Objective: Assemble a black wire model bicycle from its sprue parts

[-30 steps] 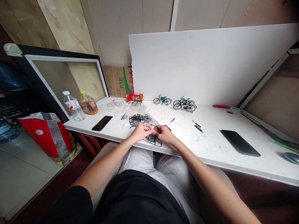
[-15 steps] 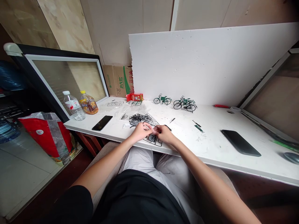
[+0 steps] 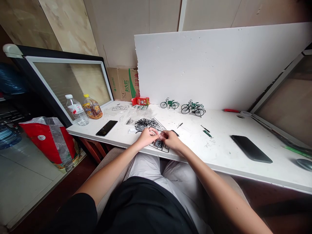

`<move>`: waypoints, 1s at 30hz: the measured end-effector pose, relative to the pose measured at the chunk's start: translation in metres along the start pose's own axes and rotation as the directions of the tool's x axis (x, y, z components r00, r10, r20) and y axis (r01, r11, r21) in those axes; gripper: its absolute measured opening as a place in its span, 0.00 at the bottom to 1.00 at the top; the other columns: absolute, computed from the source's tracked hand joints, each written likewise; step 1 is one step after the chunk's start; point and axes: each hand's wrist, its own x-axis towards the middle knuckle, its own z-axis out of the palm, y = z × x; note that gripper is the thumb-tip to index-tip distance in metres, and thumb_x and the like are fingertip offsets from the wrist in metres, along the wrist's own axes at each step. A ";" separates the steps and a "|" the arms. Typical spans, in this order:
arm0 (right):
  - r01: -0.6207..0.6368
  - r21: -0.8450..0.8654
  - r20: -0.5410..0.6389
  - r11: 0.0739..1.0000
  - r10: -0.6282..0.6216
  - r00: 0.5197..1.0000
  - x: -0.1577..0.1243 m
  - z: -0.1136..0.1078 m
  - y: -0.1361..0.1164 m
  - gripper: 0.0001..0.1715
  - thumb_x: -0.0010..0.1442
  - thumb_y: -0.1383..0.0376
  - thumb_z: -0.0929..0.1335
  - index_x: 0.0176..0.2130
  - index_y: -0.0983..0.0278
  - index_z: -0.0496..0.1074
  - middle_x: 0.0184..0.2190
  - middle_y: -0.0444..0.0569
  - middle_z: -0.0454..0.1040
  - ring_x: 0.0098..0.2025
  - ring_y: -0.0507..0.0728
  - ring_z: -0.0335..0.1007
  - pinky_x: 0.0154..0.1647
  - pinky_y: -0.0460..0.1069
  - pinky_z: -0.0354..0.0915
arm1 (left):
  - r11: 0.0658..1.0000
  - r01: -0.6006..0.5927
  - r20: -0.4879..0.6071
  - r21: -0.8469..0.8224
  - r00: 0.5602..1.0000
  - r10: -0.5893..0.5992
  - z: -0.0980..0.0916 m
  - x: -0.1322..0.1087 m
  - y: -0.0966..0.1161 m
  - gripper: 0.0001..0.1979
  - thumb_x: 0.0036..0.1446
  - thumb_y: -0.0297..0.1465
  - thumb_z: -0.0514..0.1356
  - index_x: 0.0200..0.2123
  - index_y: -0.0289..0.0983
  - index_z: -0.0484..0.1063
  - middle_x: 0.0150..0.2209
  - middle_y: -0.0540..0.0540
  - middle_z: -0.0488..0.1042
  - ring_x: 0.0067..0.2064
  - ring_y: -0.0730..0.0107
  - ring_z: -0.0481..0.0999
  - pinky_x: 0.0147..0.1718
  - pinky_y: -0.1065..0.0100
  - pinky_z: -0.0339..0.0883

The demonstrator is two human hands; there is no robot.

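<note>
A small part [image 3: 161, 134], too tiny to identify, is pinched between left hand [image 3: 145, 137] and right hand [image 3: 172, 139], each grip narrow and holding it, just over a black parts frame [image 3: 162, 147] at the surface's [image 3: 219, 152] front edge; model bicycles [image 3: 193, 109] stand near the back edge

held part [image 3: 160, 135] indistinct, grey object [image 3: 304, 164] cropped

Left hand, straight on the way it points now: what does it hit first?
The left hand points rightward along the near edge of the table. It would likely meet the small part it pinches, then the right hand directly beyond. Depth is unclear, but the two hands look almost touching.
</note>
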 end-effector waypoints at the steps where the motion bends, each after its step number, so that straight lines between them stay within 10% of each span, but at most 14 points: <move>1: 0.001 0.003 0.000 1.000 -0.001 1.000 0.000 0.000 -0.001 0.10 0.59 0.61 0.68 0.29 0.63 0.68 0.25 0.44 0.70 0.28 0.53 0.60 0.30 0.48 0.54 | 1.000 0.000 0.001 -0.001 1.000 0.000 0.000 0.000 0.000 0.09 0.54 0.32 0.69 0.37 0.36 0.75 0.24 0.49 0.75 0.24 0.70 0.75 0.24 0.72 0.65; 30: 0.015 -0.033 -0.049 0.999 -0.016 0.999 0.002 0.005 0.001 0.07 0.61 0.66 0.66 0.30 0.63 0.69 0.26 0.45 0.73 0.29 0.54 0.63 0.32 0.48 0.55 | 0.997 0.027 -0.044 -0.068 0.999 -0.030 0.005 0.005 -0.014 0.09 0.56 0.31 0.69 0.37 0.37 0.73 0.22 0.49 0.75 0.22 0.70 0.74 0.21 0.72 0.64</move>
